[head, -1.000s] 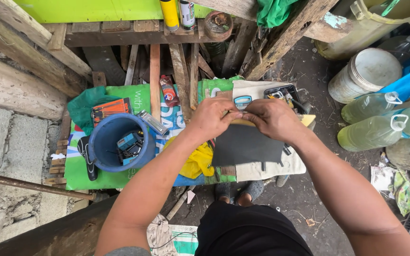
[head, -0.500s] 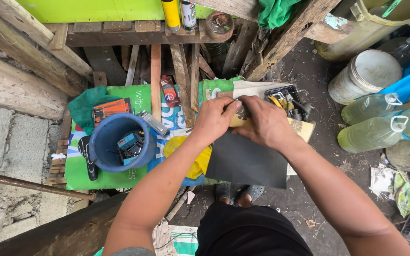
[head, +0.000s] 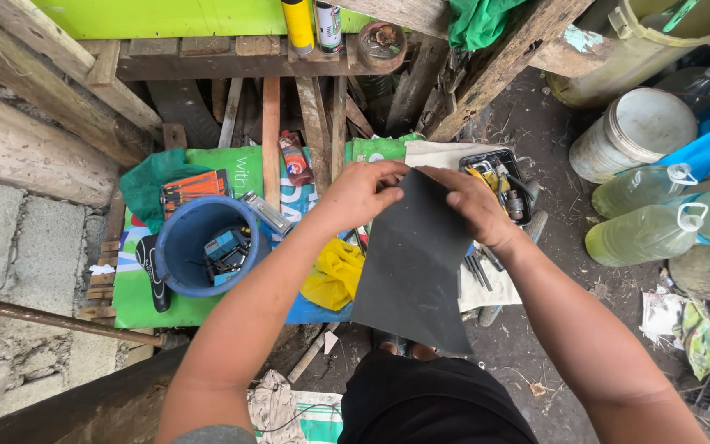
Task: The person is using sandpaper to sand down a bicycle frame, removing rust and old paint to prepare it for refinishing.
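Both my hands hold a dark grey sheet (head: 414,263), like sandpaper, by its top edge. My left hand (head: 357,194) pinches the upper left corner and my right hand (head: 472,205) grips the upper right. The sheet hangs down at a slant in front of my lap, covering part of the ground below. Under it lie a yellow cloth (head: 334,276) and a pale cloth (head: 486,286) with several small tools on it.
A blue bucket (head: 186,243) holding a small device stands at the left on a green printed sack (head: 232,168). A black tray of small parts (head: 499,179) sits behind my right hand. Plastic bottles (head: 647,234) and a white bucket (head: 630,136) stand at the right. Wooden planks (head: 269,131) lie behind.
The sheet has been lifted and unfolded from lying flat to hanging at a slant. Both hands rose with its top edge.
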